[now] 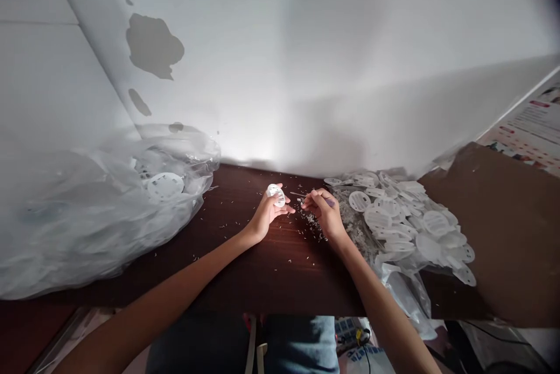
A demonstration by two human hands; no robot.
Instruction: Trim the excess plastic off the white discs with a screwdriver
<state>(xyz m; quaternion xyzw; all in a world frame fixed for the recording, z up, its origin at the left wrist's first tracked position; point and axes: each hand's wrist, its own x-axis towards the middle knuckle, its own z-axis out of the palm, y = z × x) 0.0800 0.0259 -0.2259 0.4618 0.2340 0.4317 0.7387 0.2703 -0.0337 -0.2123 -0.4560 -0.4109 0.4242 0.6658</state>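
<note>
My left hand (265, 213) grips a round white plastic disc (276, 195) with slots in it, held tilted above the dark table. Just to the right, my right hand (324, 210) is closed around a slim tool with a purple handle (330, 202). The tool's thin tip (297, 194) points left toward the disc, with a small gap between them. Its exact kind is too small to make out. Tiny white scraps (311, 221) lie scattered on the table below my hands.
A heap of similar white discs (389, 216) lies on clear plastic at the right, beside a brown cardboard piece (503, 228). A large clear plastic bag (87, 216) with discs inside fills the left. A white wall (262, 70) rises behind the dark wooden table (262, 280).
</note>
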